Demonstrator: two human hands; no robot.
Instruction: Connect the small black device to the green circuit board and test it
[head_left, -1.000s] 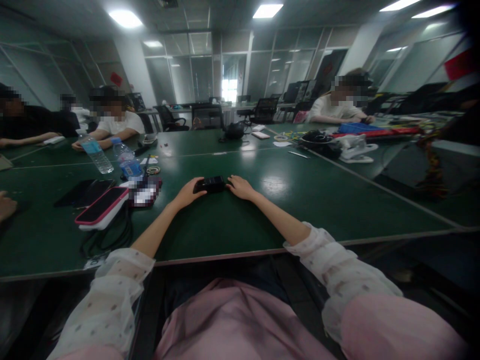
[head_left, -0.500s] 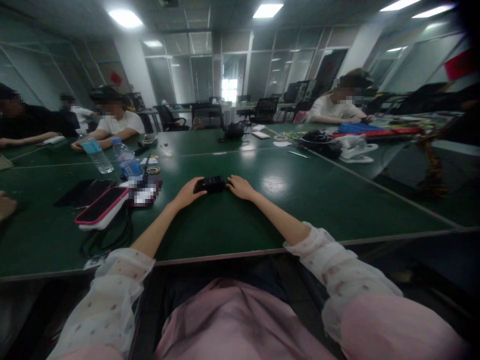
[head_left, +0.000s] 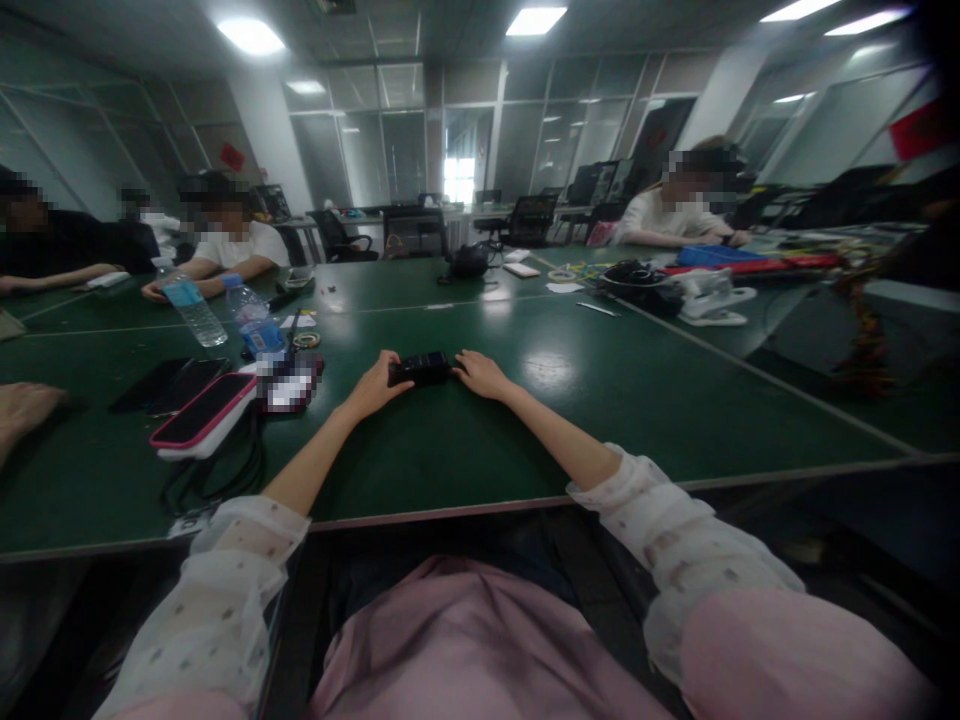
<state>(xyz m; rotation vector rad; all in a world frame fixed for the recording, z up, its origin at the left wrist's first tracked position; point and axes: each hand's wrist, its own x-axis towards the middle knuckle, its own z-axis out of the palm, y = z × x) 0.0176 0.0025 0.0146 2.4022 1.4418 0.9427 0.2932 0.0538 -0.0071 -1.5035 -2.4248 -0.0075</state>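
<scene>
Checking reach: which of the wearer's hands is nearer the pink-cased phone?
Left. The left hand is to the right of the pink-cased phone, around the left end of the black device; the right hand is farther right, by the device's other end.

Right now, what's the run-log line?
left hand: grips black box by left end | right hand: at its right end, contact unclear | black box: on green table | another person's hand: left edge
</scene>
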